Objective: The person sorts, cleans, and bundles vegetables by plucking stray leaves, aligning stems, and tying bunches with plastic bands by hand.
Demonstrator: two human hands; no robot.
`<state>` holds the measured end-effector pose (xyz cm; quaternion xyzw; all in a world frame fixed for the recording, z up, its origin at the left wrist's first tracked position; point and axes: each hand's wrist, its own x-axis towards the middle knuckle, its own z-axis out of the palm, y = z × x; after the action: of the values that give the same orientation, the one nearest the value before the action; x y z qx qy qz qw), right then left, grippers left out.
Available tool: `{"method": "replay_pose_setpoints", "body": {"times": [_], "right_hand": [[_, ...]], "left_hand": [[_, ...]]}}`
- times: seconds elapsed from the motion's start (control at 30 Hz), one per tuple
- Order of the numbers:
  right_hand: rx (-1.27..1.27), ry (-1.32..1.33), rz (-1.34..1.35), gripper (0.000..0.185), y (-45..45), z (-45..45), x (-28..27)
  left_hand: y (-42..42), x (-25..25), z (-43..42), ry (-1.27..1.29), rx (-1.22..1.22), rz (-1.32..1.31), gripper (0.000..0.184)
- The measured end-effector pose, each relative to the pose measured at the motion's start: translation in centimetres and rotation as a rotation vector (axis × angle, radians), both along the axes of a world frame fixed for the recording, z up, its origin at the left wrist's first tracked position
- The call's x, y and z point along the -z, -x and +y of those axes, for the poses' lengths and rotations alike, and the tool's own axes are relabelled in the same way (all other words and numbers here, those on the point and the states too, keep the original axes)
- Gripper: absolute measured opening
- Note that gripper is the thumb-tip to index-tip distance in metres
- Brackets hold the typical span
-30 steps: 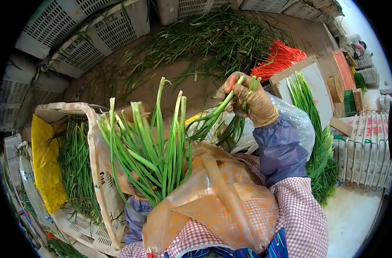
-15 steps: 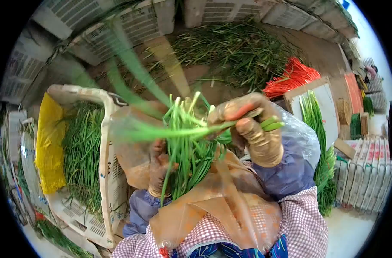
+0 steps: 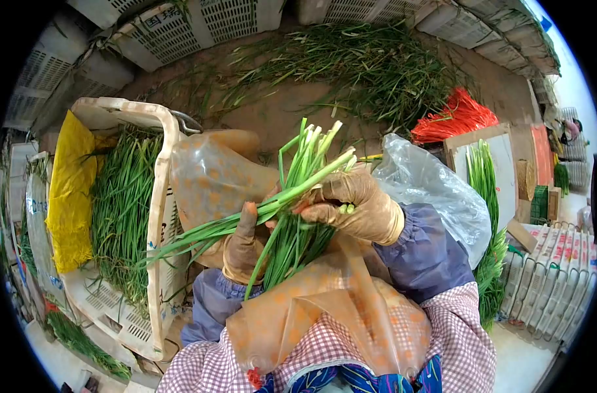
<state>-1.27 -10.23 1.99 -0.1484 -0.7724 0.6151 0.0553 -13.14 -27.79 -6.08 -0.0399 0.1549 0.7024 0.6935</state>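
Observation:
My left hand [image 3: 241,247], in a soiled glove, is closed around a bunch of garlic chives [image 3: 298,242] above my lap, its thumb pointing up. The bunch's pale cut ends point up and away from me, and its green leaves hang down over the plastic apron [image 3: 338,295]. My right hand [image 3: 364,206], in a tan glove, pinches stalks at the pale ends on the right of the bunch. Several stalks lie slantwise across the others, their leaves trailing left past my left thumb. The fingertips behind the bunch are partly hidden.
On the left stands a white crate [image 3: 161,216] of chives with a yellow sack [image 3: 72,196] over its side. Loose leaves [image 3: 377,72] litter the ground ahead. Red ties [image 3: 452,118], a clear plastic bag [image 3: 436,196] and more chives [image 3: 485,177] are on the right.
My right hand has come down from a raised position, bringing its stalks against the bunch in my left hand. The blurred leaves swinging at upper left no longer show.

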Motion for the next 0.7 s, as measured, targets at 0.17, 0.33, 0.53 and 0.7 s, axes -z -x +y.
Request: {"method": "replay_pose_setpoints", "body": {"times": [0.17, 0.33, 0.53, 0.7], "right_hand": [[0.318, 0.147, 0.023, 0.02, -1.1, 2.5, -2.0], [0.774, -0.559, 0.179, 0.024, -4.2, 10.2, -1.4], [0.437, 0.236, -0.021, 0.026, 0.5, 0.3, -0.7], [0.419, 0.49, -0.018, 0.014, 2.2, 0.3, -0.2]], "left_hand": [[-0.2, -2.3, 0.5, 0.203, -0.049, 0.116, 0.068], [-0.4, -1.2, 0.5, 0.207, -0.127, 0.095, 0.057], [-0.8, -2.5, 1.4, 0.335, -0.132, 0.063, 0.047], [-0.4, -2.0, 0.9, 0.215, -0.117, 0.051, 0.044]]}}
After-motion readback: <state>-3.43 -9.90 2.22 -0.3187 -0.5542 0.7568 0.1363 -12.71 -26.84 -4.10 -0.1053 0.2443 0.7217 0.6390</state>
